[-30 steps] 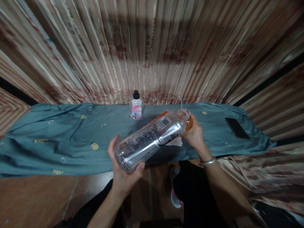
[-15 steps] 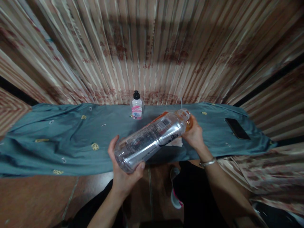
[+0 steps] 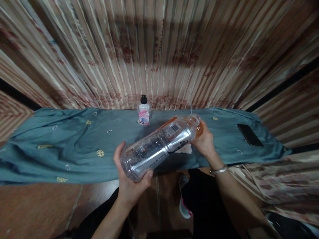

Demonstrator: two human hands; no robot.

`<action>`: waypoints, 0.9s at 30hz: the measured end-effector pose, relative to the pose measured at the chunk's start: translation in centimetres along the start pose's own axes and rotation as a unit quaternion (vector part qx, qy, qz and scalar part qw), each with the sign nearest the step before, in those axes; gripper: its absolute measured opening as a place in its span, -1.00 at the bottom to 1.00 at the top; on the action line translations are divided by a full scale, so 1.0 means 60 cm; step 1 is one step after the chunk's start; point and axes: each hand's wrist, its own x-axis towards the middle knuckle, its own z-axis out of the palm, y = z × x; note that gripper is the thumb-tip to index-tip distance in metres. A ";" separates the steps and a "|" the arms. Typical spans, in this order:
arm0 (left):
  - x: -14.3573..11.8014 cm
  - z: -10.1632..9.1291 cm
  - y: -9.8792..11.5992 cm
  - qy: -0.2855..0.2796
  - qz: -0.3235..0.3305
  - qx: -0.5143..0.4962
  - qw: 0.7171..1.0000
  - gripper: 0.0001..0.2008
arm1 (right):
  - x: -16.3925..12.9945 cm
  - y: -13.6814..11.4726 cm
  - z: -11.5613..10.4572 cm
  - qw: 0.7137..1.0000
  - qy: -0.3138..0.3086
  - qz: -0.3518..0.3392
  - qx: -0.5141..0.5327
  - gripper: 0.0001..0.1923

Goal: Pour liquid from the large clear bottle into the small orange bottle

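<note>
A large clear plastic bottle (image 3: 154, 146) with a silver label and barcode lies tilted across the middle, its neck up to the right. My left hand (image 3: 133, 181) is wrapped round its base, thumb in front. At the neck end, my right hand (image 3: 205, 141) grips an orange see-through container (image 3: 199, 130), partly hidden behind the bottle's mouth and the fingers. A thin pale straw-like piece (image 3: 191, 108) sticks up just behind the mouth. Whether the mouth touches the orange container I cannot tell. Under the neck, a white paper-like piece (image 3: 185, 149) shows in part.
A small clear bottle (image 3: 144, 114) with a black cap and pink label stands upright at the back of the table with its green cloth (image 3: 74, 139). On the right lies a black phone (image 3: 250, 135). Behind hangs a striped curtain (image 3: 154, 49).
Both hands keep their hold and the large bottle stays at the same tilt. The whole view has shifted very slightly.
</note>
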 end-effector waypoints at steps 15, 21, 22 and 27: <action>0.004 0.001 0.002 0.000 0.009 0.015 1.000 -0.09 | -0.001 0.004 0.000 1.000 -0.002 0.009 0.000 -0.06; 0.004 0.002 0.003 0.003 0.020 0.009 1.000 -0.10 | -0.001 0.005 0.001 1.000 0.002 -0.004 -0.012 -0.10; 0.004 0.002 0.003 0.001 0.018 0.008 1.000 -0.10 | -0.001 0.004 0.001 1.000 0.000 -0.002 -0.011 -0.09; 0.005 0.002 0.004 0.001 0.017 0.009 1.000 -0.10 | 0.000 0.002 -0.001 1.000 -0.003 0.012 -0.011 -0.08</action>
